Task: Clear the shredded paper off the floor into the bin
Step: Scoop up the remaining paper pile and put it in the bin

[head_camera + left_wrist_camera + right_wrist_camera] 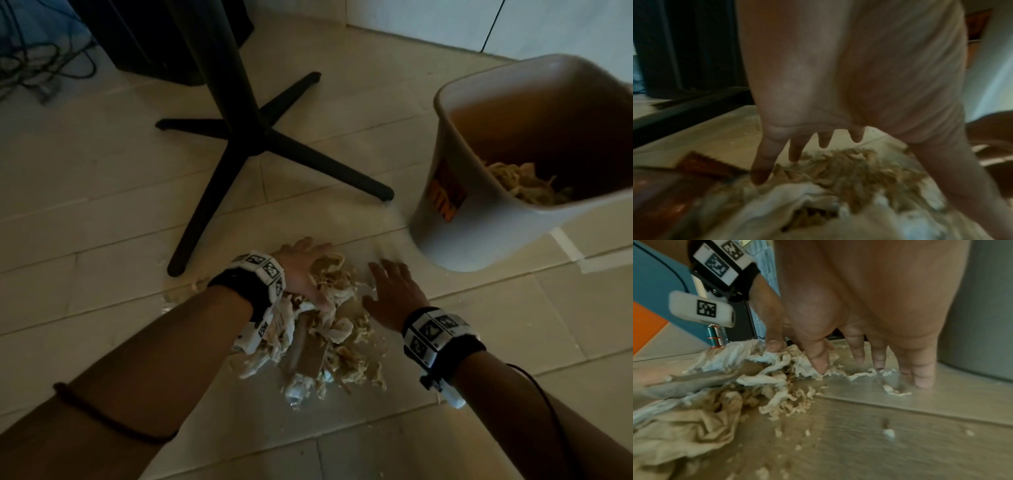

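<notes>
A pile of shredded paper (337,329) mixed with crumpled tissue lies on the tiled floor between my hands. My left hand (303,270) rests flat on the pile's far left side, fingers straight, as the left wrist view shows (818,146). My right hand (394,287) is spread on the floor at the pile's right edge, fingertips (923,379) touching the tiles and the thumb against the shreds (789,369). The white bin (486,233) with an orange label stands tilted to the right, with shredded paper (524,185) inside it.
A black cross-shaped table base (250,137) stands just beyond the pile on the left. A brown cardboard piece (310,356) lies in the pile. Small scraps (889,433) dot the floor. Cables (37,65) lie at the far left, a wall behind.
</notes>
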The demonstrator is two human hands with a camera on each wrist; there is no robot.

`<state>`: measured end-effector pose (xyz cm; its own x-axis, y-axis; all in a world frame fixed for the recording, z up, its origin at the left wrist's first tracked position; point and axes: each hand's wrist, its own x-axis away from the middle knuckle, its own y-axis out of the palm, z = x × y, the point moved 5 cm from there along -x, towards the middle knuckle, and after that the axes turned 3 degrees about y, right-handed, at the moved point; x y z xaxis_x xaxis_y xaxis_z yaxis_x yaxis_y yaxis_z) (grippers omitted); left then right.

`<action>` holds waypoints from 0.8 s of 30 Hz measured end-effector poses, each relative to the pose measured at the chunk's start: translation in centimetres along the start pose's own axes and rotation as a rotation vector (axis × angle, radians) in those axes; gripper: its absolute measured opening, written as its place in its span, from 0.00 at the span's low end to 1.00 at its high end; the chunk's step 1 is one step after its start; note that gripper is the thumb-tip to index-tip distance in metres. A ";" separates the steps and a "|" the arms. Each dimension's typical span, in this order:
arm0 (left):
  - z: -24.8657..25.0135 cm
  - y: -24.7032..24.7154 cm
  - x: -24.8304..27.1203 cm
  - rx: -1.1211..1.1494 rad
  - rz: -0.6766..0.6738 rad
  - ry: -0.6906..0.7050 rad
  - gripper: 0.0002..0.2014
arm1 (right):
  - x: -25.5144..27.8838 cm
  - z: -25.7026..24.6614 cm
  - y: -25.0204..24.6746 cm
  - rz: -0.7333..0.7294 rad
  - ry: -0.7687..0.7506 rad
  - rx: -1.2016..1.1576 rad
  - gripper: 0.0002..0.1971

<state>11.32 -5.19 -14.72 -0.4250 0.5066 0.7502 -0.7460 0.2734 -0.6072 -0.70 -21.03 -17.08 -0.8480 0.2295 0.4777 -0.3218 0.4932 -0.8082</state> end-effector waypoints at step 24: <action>6.3 0.7 5.7 0.146 0.599 0.166 0.11 | 4.4 -3.5 -1.3 0.235 -0.042 -0.634 0.08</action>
<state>5.14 -7.22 -9.21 -0.7138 0.6601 0.2341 -0.4706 -0.2046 -0.8583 -2.53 -17.71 -12.72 -0.8850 0.3642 0.2901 0.1711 0.8339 -0.5247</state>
